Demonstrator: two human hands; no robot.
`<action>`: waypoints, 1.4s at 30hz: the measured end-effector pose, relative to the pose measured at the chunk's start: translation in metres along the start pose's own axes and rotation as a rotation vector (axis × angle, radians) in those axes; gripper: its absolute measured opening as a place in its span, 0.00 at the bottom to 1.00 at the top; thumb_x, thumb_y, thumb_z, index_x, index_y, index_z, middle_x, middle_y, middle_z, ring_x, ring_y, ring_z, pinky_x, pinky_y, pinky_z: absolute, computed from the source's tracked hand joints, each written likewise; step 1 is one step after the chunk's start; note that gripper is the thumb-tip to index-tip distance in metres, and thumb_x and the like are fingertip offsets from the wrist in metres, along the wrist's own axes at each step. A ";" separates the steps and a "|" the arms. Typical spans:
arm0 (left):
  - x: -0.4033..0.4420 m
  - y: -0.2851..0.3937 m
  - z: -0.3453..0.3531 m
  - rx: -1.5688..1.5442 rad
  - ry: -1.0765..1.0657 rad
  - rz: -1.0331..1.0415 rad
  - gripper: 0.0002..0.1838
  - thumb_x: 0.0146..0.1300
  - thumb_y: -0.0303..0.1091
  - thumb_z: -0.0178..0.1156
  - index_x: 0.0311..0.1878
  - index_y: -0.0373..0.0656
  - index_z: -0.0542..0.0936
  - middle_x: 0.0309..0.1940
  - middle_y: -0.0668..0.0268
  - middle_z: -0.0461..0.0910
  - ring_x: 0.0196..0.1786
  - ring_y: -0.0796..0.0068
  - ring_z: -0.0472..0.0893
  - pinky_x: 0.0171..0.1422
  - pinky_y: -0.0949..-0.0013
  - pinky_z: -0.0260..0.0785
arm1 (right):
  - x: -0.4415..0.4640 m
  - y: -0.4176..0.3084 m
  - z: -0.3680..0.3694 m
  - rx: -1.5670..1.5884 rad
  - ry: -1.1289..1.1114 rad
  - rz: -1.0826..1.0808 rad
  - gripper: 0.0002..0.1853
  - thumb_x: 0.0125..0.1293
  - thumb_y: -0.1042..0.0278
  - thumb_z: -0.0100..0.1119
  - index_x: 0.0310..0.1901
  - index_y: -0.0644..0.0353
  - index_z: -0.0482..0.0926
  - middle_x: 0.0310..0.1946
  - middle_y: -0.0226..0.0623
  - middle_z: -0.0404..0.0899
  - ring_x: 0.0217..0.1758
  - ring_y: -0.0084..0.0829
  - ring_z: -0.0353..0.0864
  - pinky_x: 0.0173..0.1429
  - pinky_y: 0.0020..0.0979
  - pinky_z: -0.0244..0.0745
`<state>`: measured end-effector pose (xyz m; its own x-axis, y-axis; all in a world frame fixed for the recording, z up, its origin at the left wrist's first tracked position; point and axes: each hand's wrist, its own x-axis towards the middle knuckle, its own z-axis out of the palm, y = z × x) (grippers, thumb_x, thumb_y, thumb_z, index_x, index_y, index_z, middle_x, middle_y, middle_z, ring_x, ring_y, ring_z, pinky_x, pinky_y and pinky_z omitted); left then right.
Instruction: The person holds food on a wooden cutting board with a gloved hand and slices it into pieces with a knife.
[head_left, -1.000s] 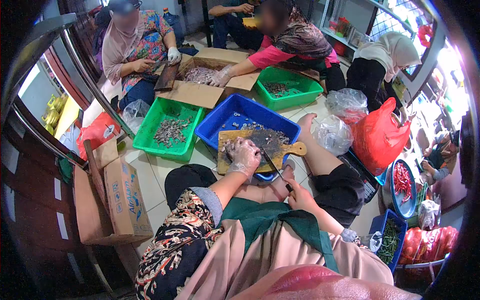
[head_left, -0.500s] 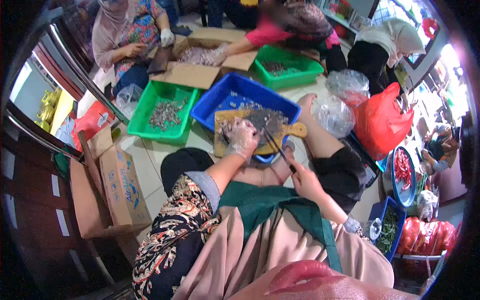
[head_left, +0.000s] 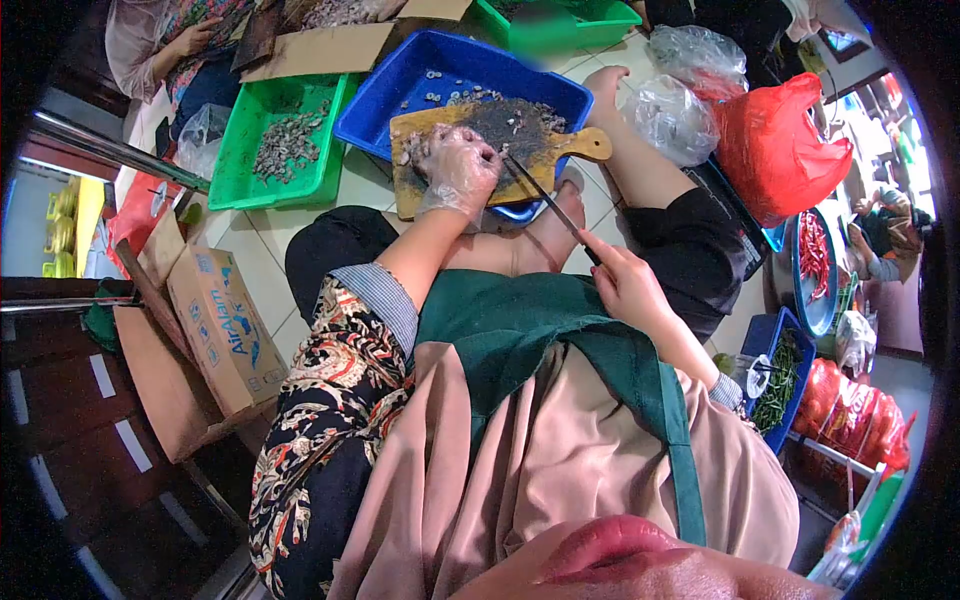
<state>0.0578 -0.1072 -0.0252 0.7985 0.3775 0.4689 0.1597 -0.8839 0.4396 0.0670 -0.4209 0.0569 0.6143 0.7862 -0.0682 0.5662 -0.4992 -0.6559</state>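
My left hand (head_left: 458,170), in a clear plastic glove, is closed over small greyish pieces on the wooden cutting board (head_left: 410,195). My bare right hand (head_left: 625,283) grips the handle of a long dark knife (head_left: 543,195), whose tip reaches the board beside my left fingers. The board lies across the near side of a blue tub (head_left: 365,118), its handle pointing right. Small cut rings and pieces (head_left: 480,96) lie in the tub behind the board. Dark scraps stain the board's middle.
A green tub (head_left: 225,165) with cut pieces stands left of the blue tub, another green tub (head_left: 600,25) behind. A cardboard box (head_left: 225,325) is at left. Red bag (head_left: 780,150), clear bags (head_left: 672,120) and a basin of red chillies (head_left: 815,260) are at right. Co-workers sit beyond.
The view has tilted down, so tubs and board appear higher and the co-workers are partly cut off. My left hand stays on the board; the knife stays in my right hand.
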 end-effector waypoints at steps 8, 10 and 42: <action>-0.002 0.000 0.006 0.019 0.106 0.008 0.05 0.51 0.38 0.73 0.26 0.50 0.90 0.40 0.63 0.85 0.53 0.54 0.81 0.69 0.49 0.66 | 0.008 0.003 0.006 -0.003 -0.004 -0.021 0.30 0.70 0.75 0.56 0.74 0.51 0.71 0.43 0.57 0.83 0.48 0.58 0.83 0.55 0.51 0.78; -0.003 0.002 0.004 0.033 0.110 0.003 0.05 0.50 0.39 0.73 0.27 0.50 0.90 0.40 0.62 0.85 0.53 0.54 0.81 0.68 0.48 0.67 | 0.008 0.003 0.005 -0.004 -0.012 -0.015 0.30 0.70 0.75 0.56 0.74 0.51 0.71 0.42 0.57 0.83 0.47 0.58 0.83 0.55 0.51 0.78; 0.024 -0.044 -0.068 0.286 0.067 -0.307 0.08 0.62 0.46 0.69 0.40 0.60 0.92 0.50 0.69 0.85 0.60 0.56 0.78 0.59 0.45 0.73 | 0.048 0.003 -0.026 -0.125 -0.078 -0.108 0.29 0.67 0.77 0.54 0.71 0.54 0.74 0.45 0.53 0.84 0.50 0.54 0.84 0.57 0.48 0.78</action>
<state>0.0302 -0.0403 0.0187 0.6512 0.6436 0.4021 0.5460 -0.7654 0.3407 0.1127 -0.3939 0.0718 0.5044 0.8611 -0.0639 0.6932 -0.4479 -0.5646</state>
